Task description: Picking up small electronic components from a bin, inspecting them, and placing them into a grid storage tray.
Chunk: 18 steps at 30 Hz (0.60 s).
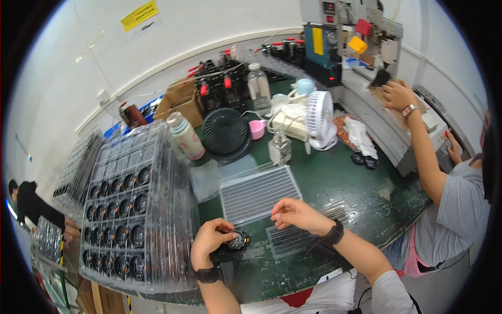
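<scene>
Two hands at work, as I see it: my left hand (pixel 209 242) grips a small round black part (pixel 238 240) on the green surface (pixel 334 188), while my right hand (pixel 295 213) pinches narrow above the clear gridded tray (pixel 256 192). Fitting step, I judge; next needs steady alignment.

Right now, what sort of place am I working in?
Most likely a small factory assembly bench: clear blister trays stacked with round black parts, a left hand holding one such part, and a benchtop machine that a co-worker tends.
</scene>
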{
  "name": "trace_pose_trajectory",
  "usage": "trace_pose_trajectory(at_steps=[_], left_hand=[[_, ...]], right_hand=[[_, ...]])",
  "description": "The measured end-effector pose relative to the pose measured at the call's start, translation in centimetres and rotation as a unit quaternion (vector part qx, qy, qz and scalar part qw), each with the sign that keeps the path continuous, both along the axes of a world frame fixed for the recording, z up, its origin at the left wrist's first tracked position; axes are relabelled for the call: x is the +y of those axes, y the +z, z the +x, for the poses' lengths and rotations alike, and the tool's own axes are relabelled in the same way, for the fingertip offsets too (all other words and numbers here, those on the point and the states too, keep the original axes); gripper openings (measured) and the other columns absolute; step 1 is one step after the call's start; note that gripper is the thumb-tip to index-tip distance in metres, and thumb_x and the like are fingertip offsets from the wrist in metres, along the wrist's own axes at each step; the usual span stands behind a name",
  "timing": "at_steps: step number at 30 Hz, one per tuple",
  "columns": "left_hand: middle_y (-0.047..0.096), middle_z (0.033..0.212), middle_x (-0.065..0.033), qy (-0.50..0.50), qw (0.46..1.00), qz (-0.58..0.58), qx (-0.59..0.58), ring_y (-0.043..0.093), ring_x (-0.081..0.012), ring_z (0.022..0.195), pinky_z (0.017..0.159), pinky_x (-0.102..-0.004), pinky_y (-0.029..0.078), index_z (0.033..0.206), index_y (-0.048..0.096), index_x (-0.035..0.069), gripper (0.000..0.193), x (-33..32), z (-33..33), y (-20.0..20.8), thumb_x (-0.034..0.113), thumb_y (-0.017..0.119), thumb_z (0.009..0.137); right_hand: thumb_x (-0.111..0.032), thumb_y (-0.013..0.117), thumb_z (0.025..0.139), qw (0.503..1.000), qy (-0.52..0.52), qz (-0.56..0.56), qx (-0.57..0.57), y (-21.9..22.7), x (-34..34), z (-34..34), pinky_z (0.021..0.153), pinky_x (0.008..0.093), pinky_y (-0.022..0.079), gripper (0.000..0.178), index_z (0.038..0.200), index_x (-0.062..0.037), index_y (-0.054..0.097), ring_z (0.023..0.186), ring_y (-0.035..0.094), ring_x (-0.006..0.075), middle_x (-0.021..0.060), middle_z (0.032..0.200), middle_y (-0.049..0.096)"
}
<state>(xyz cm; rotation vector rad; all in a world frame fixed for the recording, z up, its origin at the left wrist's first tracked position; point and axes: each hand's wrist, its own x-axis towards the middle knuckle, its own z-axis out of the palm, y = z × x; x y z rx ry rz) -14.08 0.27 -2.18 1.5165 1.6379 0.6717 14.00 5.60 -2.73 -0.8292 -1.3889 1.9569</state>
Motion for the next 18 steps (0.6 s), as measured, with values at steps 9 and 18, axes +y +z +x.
trace_pose_trajectory(at_steps=[9,18], left_hand=[[0.059,0.092,-0.0082,-0.061,0.992,0.000,0.112,0.059,-0.0179,0.076,0.069,-0.0295,0.050,0.104,0.064,0.006,0.056,-1.2,0.2,-0.9,0.030,0.088,0.059],[0.055,0.104,-0.0214,-0.114,0.955,0.078,0.264,0.056,-0.0403,0.094,0.081,-0.0437,0.048,0.108,0.057,0.002,0.061,-3.3,6.4,3.8,0.018,0.083,0.055]], right_hand=[[-0.012,0.058,0.092,0.997,0.040,0.072,0.014,-2.5,-0.2,-0.8,0.068,0.0237,0.052,0.015,0.104,-0.0040,0.055,0.076,0.059,0.0088,0.0031,0.092,0.061],[-0.013,0.057,0.092,0.989,0.057,0.135,-0.017,-2.0,-1.1,-1.1,0.058,0.0222,0.048,0.012,0.098,-0.0026,0.054,0.064,0.054,0.0067,0.0010,0.079,0.057]])
